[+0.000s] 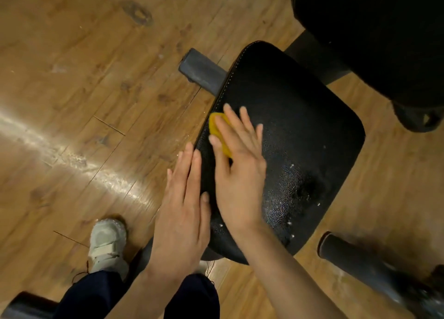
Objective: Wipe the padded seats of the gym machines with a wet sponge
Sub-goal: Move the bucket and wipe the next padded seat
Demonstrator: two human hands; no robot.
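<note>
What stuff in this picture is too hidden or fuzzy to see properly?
Head view:
- Sponge: mostly hidden under the right hand.
- Seat: its left edge is hidden by the left hand.
- Black pad: cut off by the top and right edges.
- Bar, lower right: blurred.

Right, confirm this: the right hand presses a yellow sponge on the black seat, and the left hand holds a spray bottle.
Not quite. The head view shows the left hand flat and holding nothing, beside the seat. The right hand does press the yellow sponge on it.
</note>
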